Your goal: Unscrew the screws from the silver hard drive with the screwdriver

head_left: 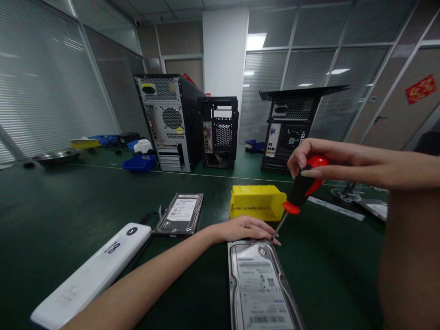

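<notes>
A hard drive [263, 284] lies label-up on the green table at the bottom centre, its near end cut off by the frame. My left hand [245, 228] rests along its far edge, fingers stretched out to the right and touching that end. Above the drive's far right corner, my right hand [309, 162] is closed around the black and red handle of a screwdriver [298, 190]. The screwdriver leans, its shaft pointing down to a spot at that corner beside my left fingertips. Whatever screw sits under the tip is too small to make out.
Just beyond my left hand stands a yellow bin [257, 204]. A second hard drive [180, 213] lies to the left, near a white numbered device [96, 275]. Computer cases [168, 123] stand at the back, with a blue tray [139, 163] and a metal bowl [57, 157] to the left.
</notes>
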`<state>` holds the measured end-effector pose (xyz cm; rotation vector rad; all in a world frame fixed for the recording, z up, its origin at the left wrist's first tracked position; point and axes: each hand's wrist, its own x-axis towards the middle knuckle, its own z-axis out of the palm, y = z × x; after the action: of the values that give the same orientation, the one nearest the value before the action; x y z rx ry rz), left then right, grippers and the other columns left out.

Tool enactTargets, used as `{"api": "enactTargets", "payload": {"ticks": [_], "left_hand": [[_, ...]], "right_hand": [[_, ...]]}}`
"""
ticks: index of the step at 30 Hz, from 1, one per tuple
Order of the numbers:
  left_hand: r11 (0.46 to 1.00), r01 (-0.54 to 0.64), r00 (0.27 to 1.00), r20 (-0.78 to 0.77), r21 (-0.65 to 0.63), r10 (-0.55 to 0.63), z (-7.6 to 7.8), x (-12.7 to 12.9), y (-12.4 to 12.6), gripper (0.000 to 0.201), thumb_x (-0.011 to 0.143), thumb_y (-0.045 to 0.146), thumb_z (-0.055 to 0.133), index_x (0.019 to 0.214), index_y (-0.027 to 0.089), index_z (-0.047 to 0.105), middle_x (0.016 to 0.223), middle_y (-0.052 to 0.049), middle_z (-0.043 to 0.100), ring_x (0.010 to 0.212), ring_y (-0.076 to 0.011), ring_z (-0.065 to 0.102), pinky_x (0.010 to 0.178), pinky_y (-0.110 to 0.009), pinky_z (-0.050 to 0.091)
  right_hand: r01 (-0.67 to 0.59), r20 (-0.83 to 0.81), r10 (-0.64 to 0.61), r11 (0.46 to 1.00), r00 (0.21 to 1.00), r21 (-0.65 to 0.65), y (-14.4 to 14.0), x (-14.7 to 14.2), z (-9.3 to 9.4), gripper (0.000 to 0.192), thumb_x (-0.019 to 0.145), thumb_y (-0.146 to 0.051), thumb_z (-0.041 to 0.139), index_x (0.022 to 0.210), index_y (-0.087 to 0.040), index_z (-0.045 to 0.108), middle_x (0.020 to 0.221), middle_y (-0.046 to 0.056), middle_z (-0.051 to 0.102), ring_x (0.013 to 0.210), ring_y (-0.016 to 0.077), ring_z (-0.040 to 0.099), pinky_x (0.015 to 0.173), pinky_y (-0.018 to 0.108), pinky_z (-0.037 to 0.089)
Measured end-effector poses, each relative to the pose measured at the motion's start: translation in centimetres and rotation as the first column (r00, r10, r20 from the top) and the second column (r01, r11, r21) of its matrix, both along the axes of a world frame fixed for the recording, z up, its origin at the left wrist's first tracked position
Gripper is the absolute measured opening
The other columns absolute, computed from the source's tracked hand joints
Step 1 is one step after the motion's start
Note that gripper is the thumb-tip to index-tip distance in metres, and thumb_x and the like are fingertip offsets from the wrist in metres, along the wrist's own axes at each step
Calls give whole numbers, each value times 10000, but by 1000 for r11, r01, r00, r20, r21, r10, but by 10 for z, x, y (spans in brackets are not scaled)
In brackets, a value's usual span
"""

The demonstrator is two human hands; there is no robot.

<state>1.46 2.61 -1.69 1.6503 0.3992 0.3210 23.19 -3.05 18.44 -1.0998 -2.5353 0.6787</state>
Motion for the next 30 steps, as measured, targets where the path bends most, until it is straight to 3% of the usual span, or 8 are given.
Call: {"api": "enactTargets", "payload": {"ticks": [3,10,16,25,30], "left_hand": [[1000,-3,1000,0,0,3,-1,0,0,417,867,390,589,1222,171,586,1183,-85,650,1140,-200,568,1026,-373,380],[999,-4,1000,-16,38,5,2,-1,0,409,870,408,581,1212,184,596,1203,-78,641,1169,-211,548,1031,-378,373],[1000,-17,1000,-24,16,18,1,0,1,410,864,401,592,1208,179,597,1185,-76,650,1158,-211,556,1024,-375,379],[1000,1,1000,-9,27,0,2,0,0,407,872,394,583,1214,174,591,1183,-75,652,1144,-203,565,1034,-377,373],[1000,-9,1000,-15,12,9,1,0,0,423,854,420,600,1203,180,600,1188,-74,650,1159,-209,555,1031,-382,374]], "right_hand": [[27,17,-28,999,999,38,2,-4,-3,251,899,-461,468,1028,-250,509,1095,61,554,994,197,549,759,259,508],[35,39,-40,991,998,127,12,-12,-8,200,862,-419,520,978,-264,566,944,26,602,804,189,584,672,288,514],[-20,18,19,998,1000,65,4,-7,-6,290,839,-443,543,1078,-279,534,1065,58,602,934,237,600,730,324,540],[8,-5,-8,996,1000,88,2,-4,-5,393,826,-426,563,1189,-312,465,1062,44,602,913,221,627,720,286,540],[-39,-39,41,997,998,63,1,-4,-4,319,863,-387,526,1172,-314,505,1097,36,612,1007,223,614,805,290,528]]}}
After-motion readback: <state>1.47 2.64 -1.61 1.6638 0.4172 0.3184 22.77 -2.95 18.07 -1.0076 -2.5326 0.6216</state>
